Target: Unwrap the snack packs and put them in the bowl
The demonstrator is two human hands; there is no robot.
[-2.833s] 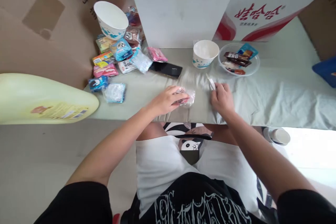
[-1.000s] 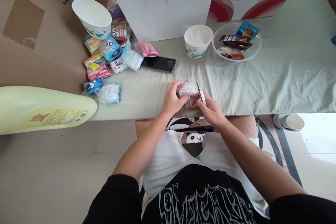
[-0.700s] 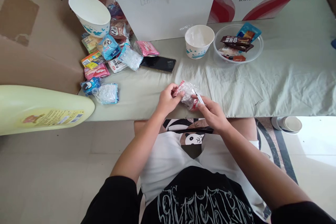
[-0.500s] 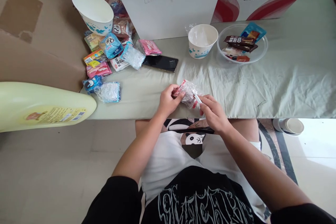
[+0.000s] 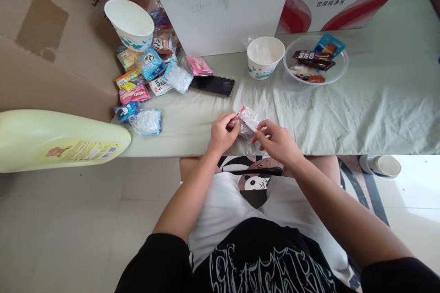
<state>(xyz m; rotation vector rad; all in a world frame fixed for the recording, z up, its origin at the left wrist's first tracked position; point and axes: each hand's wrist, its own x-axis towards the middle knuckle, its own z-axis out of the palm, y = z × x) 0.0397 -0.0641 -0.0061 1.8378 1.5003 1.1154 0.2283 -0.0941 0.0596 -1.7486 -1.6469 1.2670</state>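
At the table's front edge, my left hand (image 5: 222, 136) is closed on a red snack packet (image 5: 248, 113) wrapped in crinkled clear plastic. My right hand (image 5: 279, 141) pinches the end of a narrow whitish strip (image 5: 250, 124), which looks like tape and lies slantwise across the wrapped packet. The fingers partly cover the packet, so its label cannot be read. Behind my left hand lies a black phone (image 5: 213, 85). Two other plastic-wrapped packets, one blue and white (image 5: 178, 76) and another near the edge (image 5: 147, 122), are to the left.
Snack packets (image 5: 134, 94) are heaped at left beside a tilted paper cup (image 5: 129, 25). Farther back stand a paper cup with plastic inside (image 5: 264, 57) and a clear bowl of snacks (image 5: 340, 71). Boxes (image 5: 223, 13) border the back; a yellow bottle (image 5: 65, 139) juts in at left.
My right hand has turned, and the strip in its fingers now lies flatter across the packet, showing more of its length. My left hand keeps its hold. The view has shifted slightly.
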